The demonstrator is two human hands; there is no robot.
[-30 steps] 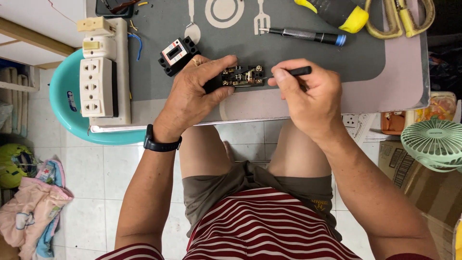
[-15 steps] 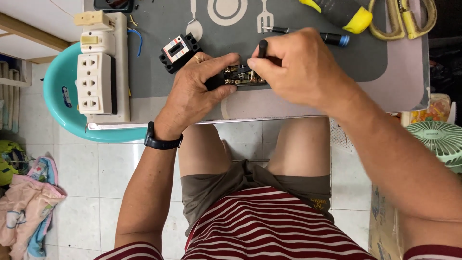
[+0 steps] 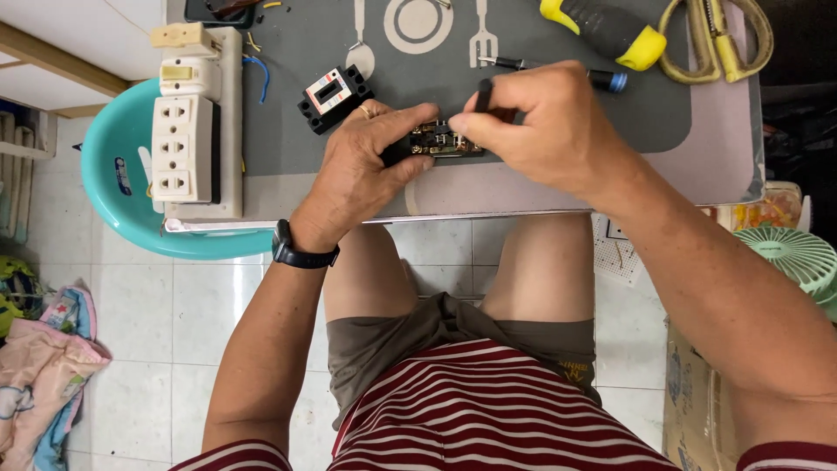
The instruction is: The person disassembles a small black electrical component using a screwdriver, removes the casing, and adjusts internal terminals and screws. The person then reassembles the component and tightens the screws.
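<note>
Head view: black terminal block (image 3: 440,141) pinched between left hand (image 3: 366,170) and right hand (image 3: 545,126).

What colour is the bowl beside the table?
The bowl is turquoise, seen best in the head view, at left.

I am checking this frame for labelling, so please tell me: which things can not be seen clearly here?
Head view only:
- Small black part with brass contacts: mostly covered by the left hand and right hand.
- Black tool in the right hand: its tip is hidden behind the fingers.
- Yellow-handled pliers and yellow-and-black handle: cut off by the top edge.
- Green fan: cut off by the right edge.
</note>
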